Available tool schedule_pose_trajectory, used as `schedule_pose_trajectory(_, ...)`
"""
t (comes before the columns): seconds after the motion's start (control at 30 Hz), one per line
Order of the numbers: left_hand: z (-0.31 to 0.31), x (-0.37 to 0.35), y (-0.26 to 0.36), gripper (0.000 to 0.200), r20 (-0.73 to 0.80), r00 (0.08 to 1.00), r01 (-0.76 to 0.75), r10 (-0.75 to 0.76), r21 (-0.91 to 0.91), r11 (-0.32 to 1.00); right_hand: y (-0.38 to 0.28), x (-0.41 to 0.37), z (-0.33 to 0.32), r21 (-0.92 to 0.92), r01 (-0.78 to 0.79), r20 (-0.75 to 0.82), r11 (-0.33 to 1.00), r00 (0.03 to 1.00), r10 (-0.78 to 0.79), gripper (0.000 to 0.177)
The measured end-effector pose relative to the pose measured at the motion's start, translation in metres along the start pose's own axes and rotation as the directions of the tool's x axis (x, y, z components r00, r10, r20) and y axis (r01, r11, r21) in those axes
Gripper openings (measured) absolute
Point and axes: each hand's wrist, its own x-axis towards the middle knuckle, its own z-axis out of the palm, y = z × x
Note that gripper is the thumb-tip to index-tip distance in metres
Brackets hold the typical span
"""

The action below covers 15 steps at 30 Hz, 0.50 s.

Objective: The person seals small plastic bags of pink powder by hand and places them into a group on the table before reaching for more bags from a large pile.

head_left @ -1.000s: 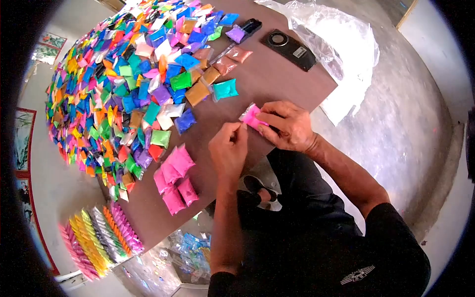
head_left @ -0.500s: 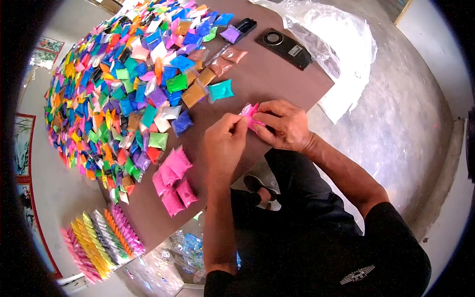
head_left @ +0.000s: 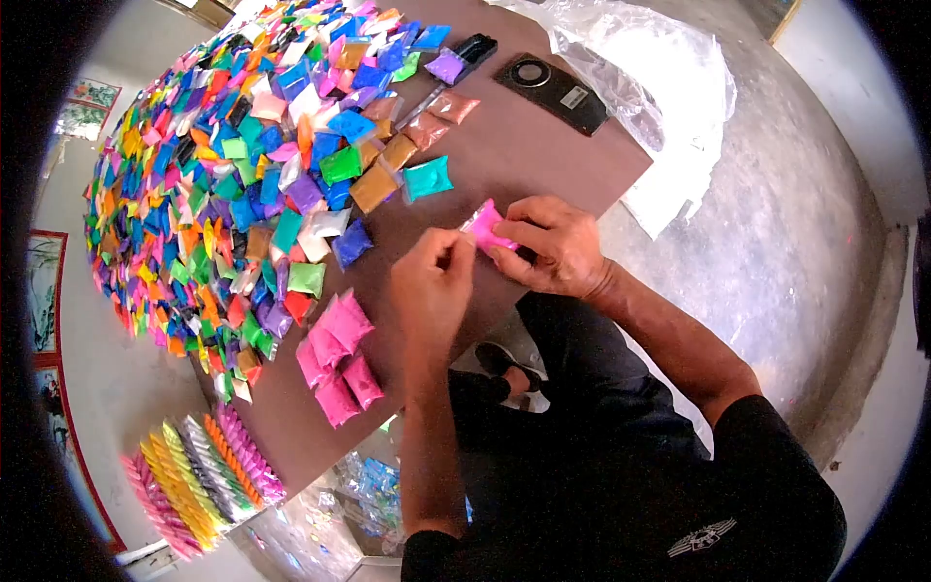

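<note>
A small clear plastic packet with bright pink contents (head_left: 484, 222) is held over the front part of the brown table. My right hand (head_left: 555, 247) grips its right side between thumb and fingers. Against the packet's near left end, my left hand (head_left: 432, 286) is closed in a pinch, its fingertips partly hidden from view. Left of that hand, several similar pink packets (head_left: 337, 341) lie grouped at the table's edge. A teal packet (head_left: 428, 178) lies just beyond both hands.
A large heap of multicoloured packets (head_left: 233, 184) covers the far left of the brown table (head_left: 543, 155). On the right lie a black scale-like device (head_left: 553, 92) and clear plastic sheeting (head_left: 669, 87). Rows of coloured packets (head_left: 199, 475) stand at the left corner.
My left hand has shifted slightly left and down. More of the pink packet shows between the hands, and it appears turned a little. The view has moved slightly.
</note>
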Motion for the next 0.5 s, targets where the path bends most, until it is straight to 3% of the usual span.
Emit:
schedule_pose_trajectory(0.2, 0.001, -0.002, -0.026, 0.012, -0.071, 0.992, -0.092, 0.102, 0.13, 0.987, 0.0, -0.001, -0.001, 0.008, -0.016, 0.001, 1.0, 1.0, 0.016, 0.021)
schedule_pose_trajectory(0.5, -0.001, -0.016, -0.001, 0.013, -0.05, 0.995, 0.086, -0.089, -0.059, 0.995, 0.001, -0.002, 0.003, 0.011, -0.014, -0.003, 1.0, 1.0, 0.014, 0.021)
